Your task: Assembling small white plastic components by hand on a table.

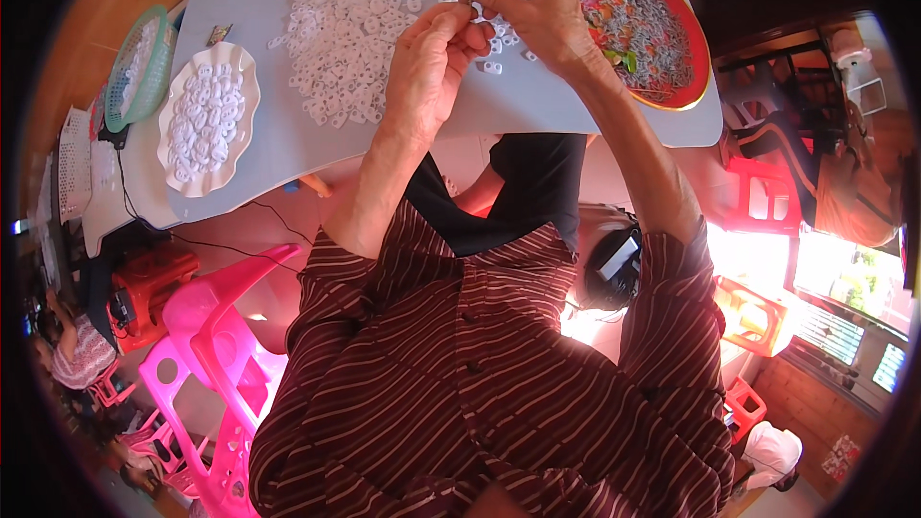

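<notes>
Above the grey table point(288, 134), beside the heap of white rings point(345, 29), the left hand point(427, 62) and right hand point(523, 0) together pinch one small white plastic ring point(476, 10), fingertips closed on it.

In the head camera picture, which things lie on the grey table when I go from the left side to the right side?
green basket → white scalloped plate of white rings → loose heap of white rings → left hand → right hand → red tray of grey pieces
</notes>
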A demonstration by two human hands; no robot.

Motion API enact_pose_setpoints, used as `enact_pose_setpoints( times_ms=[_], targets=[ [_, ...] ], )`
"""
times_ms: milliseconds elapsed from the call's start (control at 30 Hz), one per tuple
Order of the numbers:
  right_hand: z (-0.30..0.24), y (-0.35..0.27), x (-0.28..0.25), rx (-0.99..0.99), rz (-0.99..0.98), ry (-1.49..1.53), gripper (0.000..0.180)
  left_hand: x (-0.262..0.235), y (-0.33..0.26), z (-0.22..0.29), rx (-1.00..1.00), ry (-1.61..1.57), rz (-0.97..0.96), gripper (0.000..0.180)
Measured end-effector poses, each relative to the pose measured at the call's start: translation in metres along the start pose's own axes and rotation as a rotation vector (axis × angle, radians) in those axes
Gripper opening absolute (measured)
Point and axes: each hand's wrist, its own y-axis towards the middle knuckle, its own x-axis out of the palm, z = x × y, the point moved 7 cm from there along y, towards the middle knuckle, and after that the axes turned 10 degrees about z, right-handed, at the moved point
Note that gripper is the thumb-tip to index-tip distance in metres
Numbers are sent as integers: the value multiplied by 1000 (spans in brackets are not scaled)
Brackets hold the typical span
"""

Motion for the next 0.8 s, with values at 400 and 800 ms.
enact_pose_setpoints(
  times_ms=[400, 800],
  targets=[
    [3, 1, 0, 10, 14, 138, 26, 7, -11, 33, 365, 412, -37, 16],
    [18, -4, 3, 107, -16, 395, 30, 13, -12, 42, 514, 496, -41, 18]
  ],
)
